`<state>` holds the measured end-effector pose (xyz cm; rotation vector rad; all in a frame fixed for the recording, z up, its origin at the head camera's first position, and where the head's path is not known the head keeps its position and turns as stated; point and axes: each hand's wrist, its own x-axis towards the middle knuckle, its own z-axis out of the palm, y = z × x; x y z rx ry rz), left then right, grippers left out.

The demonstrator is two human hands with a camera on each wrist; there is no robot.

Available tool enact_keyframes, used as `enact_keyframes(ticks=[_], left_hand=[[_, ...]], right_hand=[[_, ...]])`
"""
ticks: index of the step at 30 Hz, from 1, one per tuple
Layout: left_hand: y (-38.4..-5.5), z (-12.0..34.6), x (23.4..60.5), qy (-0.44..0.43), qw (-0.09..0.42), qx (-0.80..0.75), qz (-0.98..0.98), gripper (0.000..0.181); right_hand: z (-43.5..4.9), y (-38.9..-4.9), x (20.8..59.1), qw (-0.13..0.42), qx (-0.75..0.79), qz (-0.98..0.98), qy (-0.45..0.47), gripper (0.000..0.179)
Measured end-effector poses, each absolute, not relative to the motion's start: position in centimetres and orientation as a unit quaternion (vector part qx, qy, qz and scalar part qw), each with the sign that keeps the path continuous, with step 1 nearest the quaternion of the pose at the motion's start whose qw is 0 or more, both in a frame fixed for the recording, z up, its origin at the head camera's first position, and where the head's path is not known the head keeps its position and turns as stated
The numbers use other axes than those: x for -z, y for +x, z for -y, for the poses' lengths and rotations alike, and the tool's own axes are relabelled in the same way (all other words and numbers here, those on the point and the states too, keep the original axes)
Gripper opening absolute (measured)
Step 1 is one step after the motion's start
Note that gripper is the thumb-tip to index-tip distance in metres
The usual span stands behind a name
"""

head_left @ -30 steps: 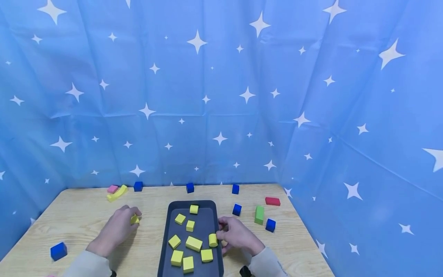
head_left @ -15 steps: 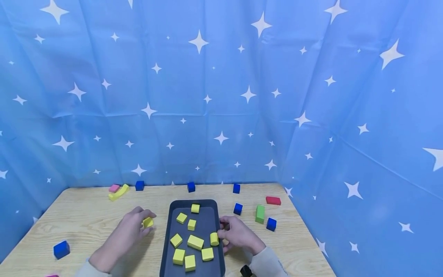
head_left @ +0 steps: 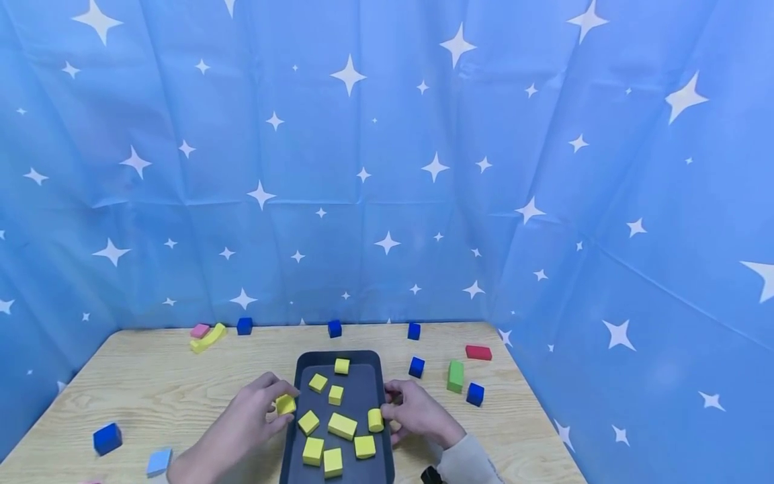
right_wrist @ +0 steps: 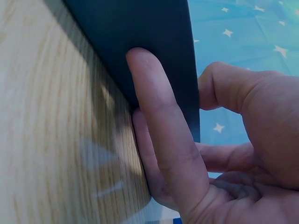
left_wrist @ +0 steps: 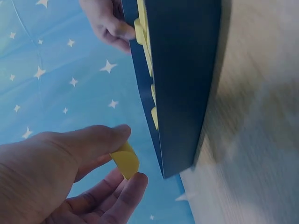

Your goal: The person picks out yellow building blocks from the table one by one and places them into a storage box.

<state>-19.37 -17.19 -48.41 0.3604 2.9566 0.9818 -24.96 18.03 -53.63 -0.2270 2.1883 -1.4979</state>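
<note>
My left hand pinches a small yellow block with a curved side between thumb and fingertips, at the left edge of a dark rectangular tray. Several yellow blocks lie spread inside the tray, among them a yellow cylinder by the right wall. My right hand holds the tray's right side. In the right wrist view its fingers lie along the outer wall, with the thumb over at the rim.
Right of the tray lie blue cubes, a green block and a red block. A yellow arch and pink block sit back left. A blue cube and light blue block are front left.
My left hand has carried the yellow block rightward from over the table to the tray's left edge, uncovering the light blue block. The right hand stays at the tray's side.
</note>
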Motion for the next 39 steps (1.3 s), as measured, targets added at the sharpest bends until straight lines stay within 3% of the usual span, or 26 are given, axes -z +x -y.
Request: enact_keyframes(ticks=[7,15,22,29,39], left_hand=[[-18.1,16.6,48.6,0.208,0.036,-0.308,-0.928,0.027],[-17.1,16.0,48.8,0.240,0.097,-0.303,-0.917,0.022],[-16.4,15.8,49.5,0.296,0.103,-0.292,-0.903,0.023],[-16.0,15.4,50.0,0.312,0.138,-0.294,-0.893,0.012],[-16.0,15.2,49.9,0.309,0.134,-0.279,-0.899,0.012]], right_hand=[[-18.1,-25.0,53.6,0.239,0.549,-0.796,-0.087,0.053],[-17.7,-25.0,53.5,0.239,0.547,-0.798,-0.085,0.054],[-17.9,-24.9,54.0,0.241,0.549,-0.797,-0.077,0.056],[-18.0,-25.0,54.0,0.242,0.548,-0.798,-0.072,0.056],[-17.9,-25.0,53.6,0.245,0.551,-0.794,-0.077,0.050]])
